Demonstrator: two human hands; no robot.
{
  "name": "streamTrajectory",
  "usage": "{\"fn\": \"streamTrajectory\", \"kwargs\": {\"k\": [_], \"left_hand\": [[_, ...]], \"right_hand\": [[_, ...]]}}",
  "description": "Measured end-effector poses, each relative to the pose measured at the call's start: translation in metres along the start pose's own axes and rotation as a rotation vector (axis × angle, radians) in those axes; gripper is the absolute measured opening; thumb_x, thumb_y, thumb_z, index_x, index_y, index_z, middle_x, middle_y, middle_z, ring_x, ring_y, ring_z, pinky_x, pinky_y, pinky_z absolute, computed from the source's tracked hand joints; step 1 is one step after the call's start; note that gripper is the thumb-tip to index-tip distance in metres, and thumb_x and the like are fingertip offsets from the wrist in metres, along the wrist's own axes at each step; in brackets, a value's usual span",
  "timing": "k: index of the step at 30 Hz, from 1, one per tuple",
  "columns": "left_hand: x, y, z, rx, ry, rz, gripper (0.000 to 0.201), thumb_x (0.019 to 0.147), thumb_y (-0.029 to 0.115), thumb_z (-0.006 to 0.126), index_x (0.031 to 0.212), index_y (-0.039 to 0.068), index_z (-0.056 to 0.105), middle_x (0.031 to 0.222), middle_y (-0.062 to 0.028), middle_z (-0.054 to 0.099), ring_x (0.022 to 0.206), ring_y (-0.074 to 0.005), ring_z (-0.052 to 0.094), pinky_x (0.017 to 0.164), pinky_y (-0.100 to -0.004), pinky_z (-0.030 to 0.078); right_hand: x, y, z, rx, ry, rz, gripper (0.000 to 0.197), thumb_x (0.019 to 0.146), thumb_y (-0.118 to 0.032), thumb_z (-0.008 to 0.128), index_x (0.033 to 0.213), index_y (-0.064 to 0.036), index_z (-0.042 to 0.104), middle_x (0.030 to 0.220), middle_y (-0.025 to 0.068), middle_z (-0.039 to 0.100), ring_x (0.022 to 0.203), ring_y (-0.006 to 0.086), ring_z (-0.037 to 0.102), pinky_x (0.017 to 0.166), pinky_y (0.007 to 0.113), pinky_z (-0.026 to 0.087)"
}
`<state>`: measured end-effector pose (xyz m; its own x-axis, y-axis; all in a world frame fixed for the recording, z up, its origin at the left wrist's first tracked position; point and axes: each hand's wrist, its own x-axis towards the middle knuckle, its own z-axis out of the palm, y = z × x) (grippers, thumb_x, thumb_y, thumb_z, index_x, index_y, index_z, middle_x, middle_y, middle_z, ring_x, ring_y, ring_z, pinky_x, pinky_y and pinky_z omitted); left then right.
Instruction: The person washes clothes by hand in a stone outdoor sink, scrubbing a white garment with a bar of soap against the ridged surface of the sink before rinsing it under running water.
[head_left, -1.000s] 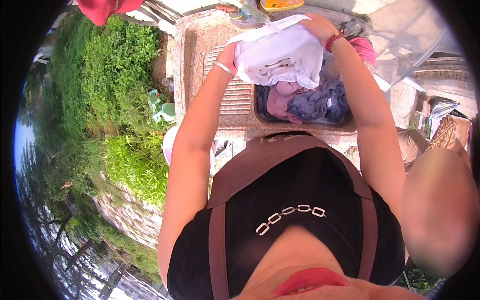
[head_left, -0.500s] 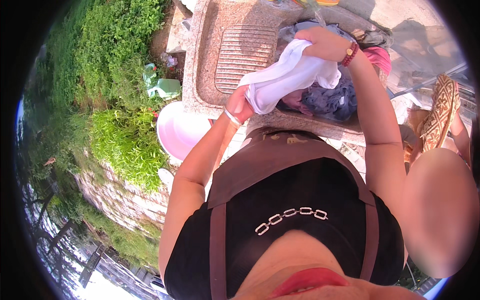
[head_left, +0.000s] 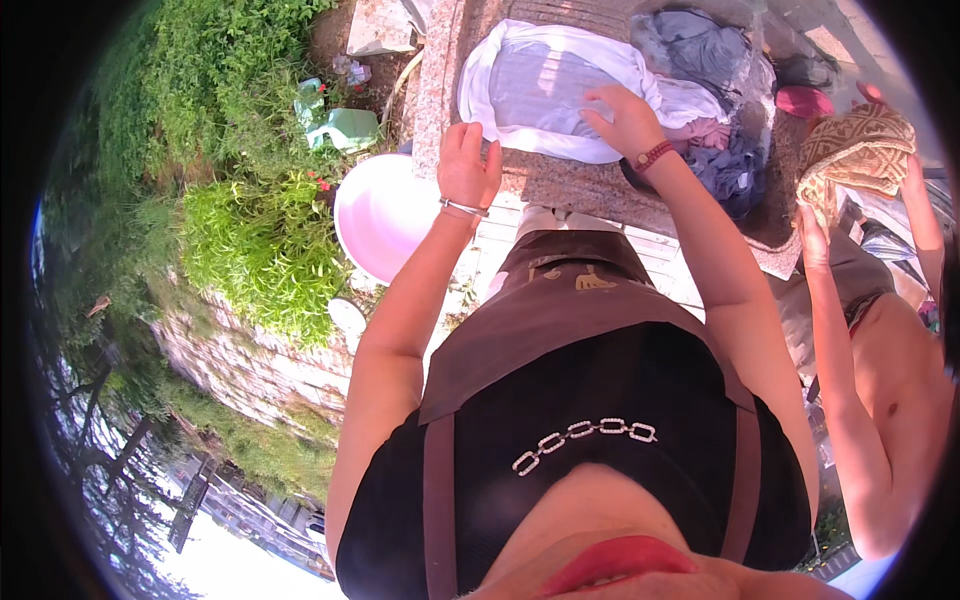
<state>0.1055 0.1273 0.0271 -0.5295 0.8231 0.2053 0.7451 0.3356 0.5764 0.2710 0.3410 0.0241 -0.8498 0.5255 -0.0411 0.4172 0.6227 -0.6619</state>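
Note:
A white garment (head_left: 550,80) lies spread over the ribbed side of a stone wash sink (head_left: 437,80), its edges rumpled into a thick border round a thinner, see-through middle. At its near left corner is my left hand (head_left: 468,172), fingers stretched out; whether the fingertips touch the fabric is hard to tell. My right hand (head_left: 628,128) hovers over or rests lightly on the cloth's right part, fingers apart, gripping nothing. Just right of it, dark wet clothes (head_left: 695,50) lie heaped in the basin, with a pinkish piece (head_left: 703,132) among them.
Left of the sink stands a pale pink basin (head_left: 375,220), near a green plastic container (head_left: 345,130) and plants (head_left: 250,240). At the right another person holds up a brown patterned cloth (head_left: 858,150) close to the sink's corner. A dark pink item (head_left: 803,101) lies behind the heap.
Both hands held the white garment bunched up between them; now it is laid out on the ribbed slab and both have let go. The other person's patterned cloth has swung up and across.

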Motion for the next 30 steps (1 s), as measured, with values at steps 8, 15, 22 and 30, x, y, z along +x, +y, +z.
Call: {"fn": "streamTrajectory", "kwargs": {"k": [8,15,22,30], "left_hand": [[0.023,-0.026,0.004,-0.041,-0.327,0.565,0.027,0.075,0.018,0.071,0.095,0.004,0.059,0.104,-0.0119,0.057,0.104,-0.0306,0.054,0.099,-0.0494,0.038],[0.018,-0.038,0.004,-0.037,-0.368,0.628,0.032,0.075,0.029,0.071,0.093,0.005,0.060,0.099,-0.0112,0.055,0.101,-0.0301,0.054,0.103,-0.0493,0.035],[0.012,-0.039,0.003,0.069,-0.411,0.723,0.052,0.068,0.044,0.074,0.097,0.003,0.060,0.101,-0.0145,0.054,0.096,-0.0334,0.053,0.100,-0.0493,0.037],[0.010,-0.043,0.004,0.266,-0.307,0.915,0.066,0.061,0.050,0.077,0.107,0.007,0.058,0.123,-0.0122,0.053,0.107,-0.0331,0.053,0.091,-0.0440,0.042]], "right_hand": [[-0.053,-0.032,0.034,-0.172,0.086,-0.174,0.019,0.070,-0.010,0.068,0.089,-0.0085,0.066,0.082,0.0080,0.057,0.084,0.0288,0.056,0.075,0.039,0.046],[-0.078,-0.042,0.035,-0.134,0.132,-0.181,0.018,0.070,-0.004,0.067,0.087,-0.0076,0.065,0.080,0.0070,0.056,0.081,0.0268,0.054,0.072,0.037,0.046],[-0.105,-0.047,0.053,-0.047,0.287,-0.134,0.022,0.073,-0.005,0.068,0.095,-0.0073,0.067,0.084,0.0071,0.058,0.081,0.0272,0.055,0.073,0.037,0.046],[-0.146,-0.052,0.084,0.235,0.778,-0.043,0.013,0.077,-0.006,0.071,0.089,-0.0038,0.066,0.087,0.0093,0.065,0.076,0.0233,0.061,0.069,0.031,0.049]]}}
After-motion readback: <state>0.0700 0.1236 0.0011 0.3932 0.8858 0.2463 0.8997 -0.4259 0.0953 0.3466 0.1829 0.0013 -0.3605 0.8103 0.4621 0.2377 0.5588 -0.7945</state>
